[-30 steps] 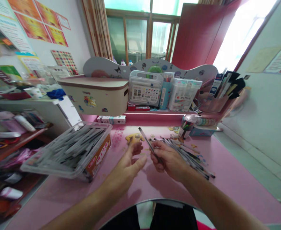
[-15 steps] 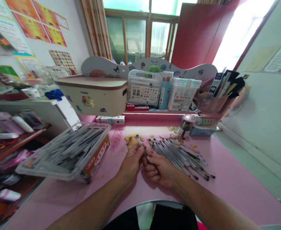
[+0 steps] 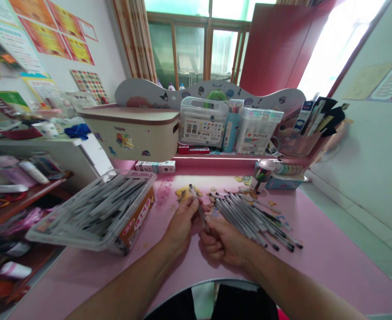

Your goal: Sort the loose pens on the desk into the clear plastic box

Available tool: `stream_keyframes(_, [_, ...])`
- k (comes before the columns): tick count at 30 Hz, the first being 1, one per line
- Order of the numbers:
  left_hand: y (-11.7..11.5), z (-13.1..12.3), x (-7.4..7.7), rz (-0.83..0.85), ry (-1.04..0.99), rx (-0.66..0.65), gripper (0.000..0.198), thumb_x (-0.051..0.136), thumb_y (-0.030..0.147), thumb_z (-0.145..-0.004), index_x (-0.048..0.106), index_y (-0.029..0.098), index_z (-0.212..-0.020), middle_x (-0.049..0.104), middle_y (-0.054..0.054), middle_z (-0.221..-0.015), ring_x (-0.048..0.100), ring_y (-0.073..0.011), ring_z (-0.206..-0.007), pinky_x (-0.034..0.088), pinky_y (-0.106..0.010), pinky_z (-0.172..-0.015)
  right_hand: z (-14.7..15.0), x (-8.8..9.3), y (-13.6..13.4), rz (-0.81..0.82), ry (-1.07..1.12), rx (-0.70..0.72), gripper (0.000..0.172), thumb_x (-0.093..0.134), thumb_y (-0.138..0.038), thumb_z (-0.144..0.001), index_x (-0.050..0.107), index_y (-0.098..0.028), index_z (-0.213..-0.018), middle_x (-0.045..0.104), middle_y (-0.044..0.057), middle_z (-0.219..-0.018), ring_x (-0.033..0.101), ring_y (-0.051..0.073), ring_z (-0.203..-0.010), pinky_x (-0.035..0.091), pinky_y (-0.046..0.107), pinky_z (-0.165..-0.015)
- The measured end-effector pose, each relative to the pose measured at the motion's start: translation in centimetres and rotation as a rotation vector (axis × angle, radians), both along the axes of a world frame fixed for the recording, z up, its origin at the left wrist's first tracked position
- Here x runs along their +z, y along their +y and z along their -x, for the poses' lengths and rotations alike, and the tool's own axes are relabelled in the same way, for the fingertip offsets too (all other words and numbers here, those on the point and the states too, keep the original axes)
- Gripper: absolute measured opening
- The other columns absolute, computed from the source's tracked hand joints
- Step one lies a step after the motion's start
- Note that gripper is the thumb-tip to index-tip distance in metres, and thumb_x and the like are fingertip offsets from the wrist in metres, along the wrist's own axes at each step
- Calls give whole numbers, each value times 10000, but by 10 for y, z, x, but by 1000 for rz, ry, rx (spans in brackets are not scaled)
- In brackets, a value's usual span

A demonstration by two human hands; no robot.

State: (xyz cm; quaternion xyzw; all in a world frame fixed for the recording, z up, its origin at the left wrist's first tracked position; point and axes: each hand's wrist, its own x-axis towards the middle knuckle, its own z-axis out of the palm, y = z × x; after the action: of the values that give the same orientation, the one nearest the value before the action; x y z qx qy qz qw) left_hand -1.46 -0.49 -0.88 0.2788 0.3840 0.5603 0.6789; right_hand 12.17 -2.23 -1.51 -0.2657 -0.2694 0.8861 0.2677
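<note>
Between my two hands is a slim pen [image 3: 202, 214] with a clear-grey barrel and a dark tip at its upper end. My left hand [image 3: 181, 221] pinches its upper part between thumb and fingers. Lower down, my right hand [image 3: 220, 238] grips the same pen, its other fingers curled into the palm. Right of my hands, a fanned pile of similar pens [image 3: 245, 218] lies on the pink desk [image 3: 169, 278]. To the left, a clear plastic box [image 3: 104, 240] is heaped with more grey pens [image 3: 105, 200].
Along the desk's back stand a lidded cream bin [image 3: 132, 133], a clear carry case [image 3: 202, 122], a marker box [image 3: 257, 131] and a pen holder [image 3: 297, 142]. A small jar [image 3: 261, 175] sits before a blue box [image 3: 284, 181]. Shelves [image 3: 25, 191] crowd the left side.
More of the pen now shows, slanting up between my hands with its dark end above my left fingers. My right hand has shifted slightly down from my left. The pile and box stay put.
</note>
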Motion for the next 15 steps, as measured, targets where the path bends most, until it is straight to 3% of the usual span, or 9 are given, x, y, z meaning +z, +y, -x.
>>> stream_keyframes(2, [6,8,1,-4,-26,53,287,746,421,-770,623,177,-858,696,-17,-853,647,-121,-716,480,-209,-580,-2,5,-1,4,-17,-36,378,730,-480,-766,482,-202,-824,475,-83,-556,205,18,-378,38,159,-378])
stream_keyframes(5, [13,21,5,-16,-68,55,269,758,363,-757,634,145,-855,640,0,-732,608,-97,-654,481,-197,-591,-5,11,-2,-85,-31,-185,377,783,-375,-719,529,-207,-941,510,-85,-624,240,12,-389,57,158,-382])
stream_keyframes(10, [9,29,11,-18,-84,-256,311,742,252,-772,609,195,-1047,520,59,-568,473,-62,-463,313,-146,-431,-4,12,3,-206,-100,-443,387,768,-436,-730,452,-215,-761,391,-111,-535,263,33,-393,126,163,-355])
stream_keyframes(15, [3,27,7,13,-162,-483,231,758,219,-723,583,186,-869,437,76,-485,334,-38,-380,215,-135,-382,-2,11,8,-138,-233,-480,475,689,-620,-745,451,-213,-689,319,-122,-442,197,32,-347,119,155,-325])
